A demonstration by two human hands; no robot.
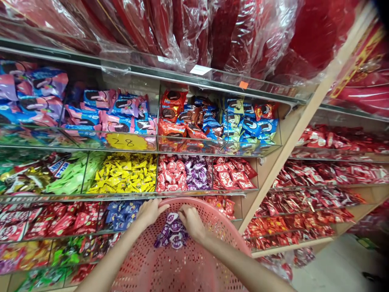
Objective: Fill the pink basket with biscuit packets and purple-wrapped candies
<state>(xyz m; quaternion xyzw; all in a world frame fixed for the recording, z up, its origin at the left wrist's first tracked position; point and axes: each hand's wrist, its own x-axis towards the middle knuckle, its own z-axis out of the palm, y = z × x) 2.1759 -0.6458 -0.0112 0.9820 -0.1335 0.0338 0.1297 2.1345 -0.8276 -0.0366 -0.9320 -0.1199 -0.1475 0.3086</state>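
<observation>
A pink perforated plastic basket (209, 259) is held up in front of tiered candy shelves. My left hand (149, 212) curls over the basket's far rim, fingers closed on it. My right hand (191, 221) is inside the basket, fingers bent over a small heap of purple-and-white wrapped candies (172, 235) lying against the basket wall. Whether it grips any candy I cannot tell. Just above, a shelf bin holds the same purple candies (197, 172) next to red-and-white ones (170, 172).
Clear-fronted bins hold yellow candies (124, 176), green candies (71, 176), red wafer packs (232, 176), blue candies (121, 213) and cookie packs (194, 117). A yellow price tag reads 28 (126, 142). A wooden post (304, 121) separates a second rack of red sweets (319, 194). Plastic-wrapped red goods (227, 36) hang overhead.
</observation>
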